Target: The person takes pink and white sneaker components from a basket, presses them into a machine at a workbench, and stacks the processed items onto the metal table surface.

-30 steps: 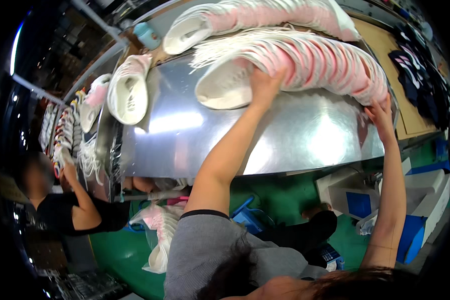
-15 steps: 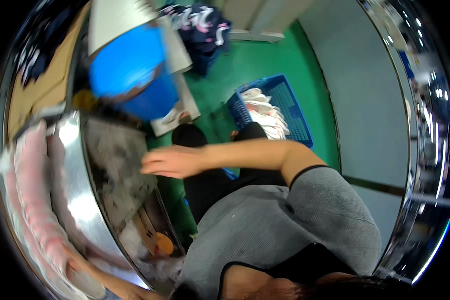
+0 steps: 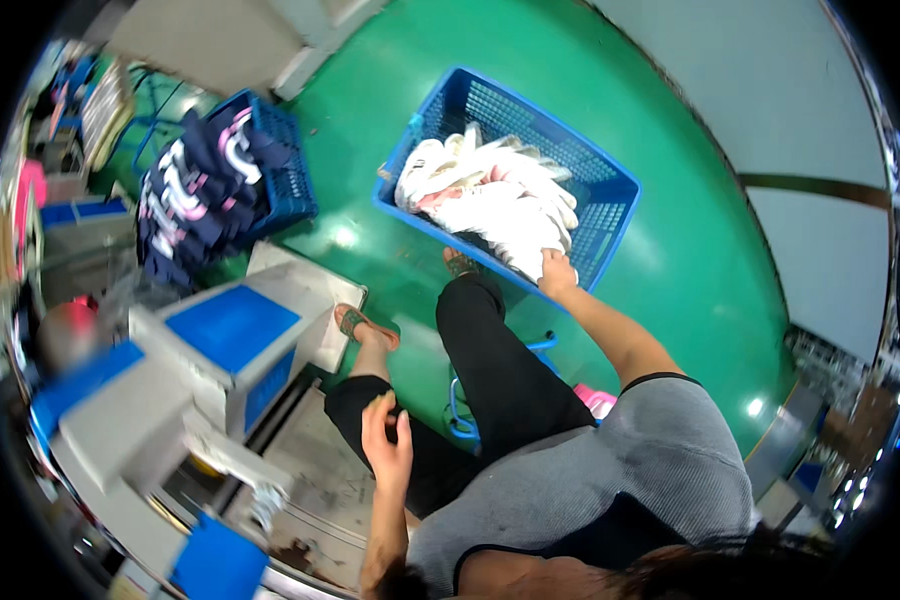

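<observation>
My right hand [image 3: 558, 272] reaches into a blue plastic basket [image 3: 615, 225] on the floor. Its fingers are closed on the near end of a row of nested white pieces [image 3: 510, 205] that look like shoe uppers, some showing pink. They lie overlapping along the basket's near left side; what exactly the fingertips pinch is partly hidden. My left hand [image 3: 388, 440] hangs above my left thigh, beside the machine, with its fingers apart and nothing in them.
To my left stands a pale machine with blue panels [image 3: 233, 325]. Beyond it, a second blue basket [image 3: 292, 170] holds dark navy pieces [image 3: 195, 190] with white and pink markings. A grey panel [image 3: 750, 90] rises at the right. Green floor [image 3: 670, 275] surrounds the basket.
The view has swung rightward, toward the basket. My right hand has gone from in front of my body to the white pieces. My left hand has left the pink-and-white stack on the metal bench.
</observation>
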Demonstrator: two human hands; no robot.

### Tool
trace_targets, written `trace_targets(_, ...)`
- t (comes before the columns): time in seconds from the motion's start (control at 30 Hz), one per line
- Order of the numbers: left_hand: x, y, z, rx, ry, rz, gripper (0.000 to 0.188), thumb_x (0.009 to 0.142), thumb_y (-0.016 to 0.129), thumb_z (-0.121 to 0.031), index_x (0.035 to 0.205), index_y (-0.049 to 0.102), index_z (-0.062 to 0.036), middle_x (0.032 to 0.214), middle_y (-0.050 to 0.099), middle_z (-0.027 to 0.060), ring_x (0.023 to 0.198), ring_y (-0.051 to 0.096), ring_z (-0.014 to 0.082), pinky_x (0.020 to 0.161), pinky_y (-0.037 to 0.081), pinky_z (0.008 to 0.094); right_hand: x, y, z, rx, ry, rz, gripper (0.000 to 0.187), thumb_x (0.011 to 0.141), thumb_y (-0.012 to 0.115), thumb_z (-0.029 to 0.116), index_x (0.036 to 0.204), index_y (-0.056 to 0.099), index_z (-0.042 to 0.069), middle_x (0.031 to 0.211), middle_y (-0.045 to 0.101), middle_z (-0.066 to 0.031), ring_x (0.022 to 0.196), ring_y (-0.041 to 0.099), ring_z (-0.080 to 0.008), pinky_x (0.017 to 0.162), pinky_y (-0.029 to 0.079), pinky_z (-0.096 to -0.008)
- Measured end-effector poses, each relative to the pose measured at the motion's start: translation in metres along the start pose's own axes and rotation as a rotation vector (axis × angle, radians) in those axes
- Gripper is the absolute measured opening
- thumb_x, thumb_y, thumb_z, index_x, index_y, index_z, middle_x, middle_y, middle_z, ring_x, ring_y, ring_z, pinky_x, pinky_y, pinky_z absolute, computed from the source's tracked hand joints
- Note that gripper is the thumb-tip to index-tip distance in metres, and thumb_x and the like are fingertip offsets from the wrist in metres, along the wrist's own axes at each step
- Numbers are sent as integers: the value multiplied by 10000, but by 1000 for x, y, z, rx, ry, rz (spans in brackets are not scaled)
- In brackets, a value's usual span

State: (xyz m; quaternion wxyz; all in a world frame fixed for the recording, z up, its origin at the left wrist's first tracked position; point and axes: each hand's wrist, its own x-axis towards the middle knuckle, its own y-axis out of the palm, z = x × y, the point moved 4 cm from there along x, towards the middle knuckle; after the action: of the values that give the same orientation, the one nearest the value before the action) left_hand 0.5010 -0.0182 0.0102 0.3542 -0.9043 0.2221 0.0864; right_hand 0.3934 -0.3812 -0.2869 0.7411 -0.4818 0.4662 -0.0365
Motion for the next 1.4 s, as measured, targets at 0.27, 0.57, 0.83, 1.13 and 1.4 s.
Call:
trace_targets(0.27,278,129,54,7,17,358,334,863,598,-78,1186,548,-11,1098,580,142,927,578,228,820,475,321,75,56,-16,-262,92,85,962,681,694,126,1471,145,140,1517,48,-238,1411,7,-412,1104,94,-560)
trace_targets(0.57,438,299,109,531,245,312,916,739,732,-283,1316,211,201,1291,387,374,1204,424,451,1019,360,409,116,38,-42,-358,-140,-208,481,812,539,76,1285,467,130,1497,184,-203,1403,129,-376,1092,119,-604)
trace_targets(0.83,451,328,127,816,345,597,880,717,741,-399,1440,302,-158,1331,337,356,1257,333,480,1026,308,501,204,-19,-30,-424,-367,-353,699,763,556,30,1410,314,139,1496,171,-232,1390,200,-365,1097,162,-554)
trace_targets(1.13,494,324,159,-14,172,524,1003,657,816,-244,1422,207,-22,1232,463,334,1166,475,439,990,398,417,206,13,7,-386,-480,-126,524,730,597,94,1232,446,78,1446,268,-228,1366,220,-383,1055,252,-544)
trace_targets(1.4,496,331,157,608,147,890,1288,471,886,-442,1434,144,-14,1389,244,329,1279,314,455,1070,299,453,223,17,0,-370,-426,8,497,675,634,86,1151,511,9,1364,358,-201,1355,245,-352,1089,217,-506)
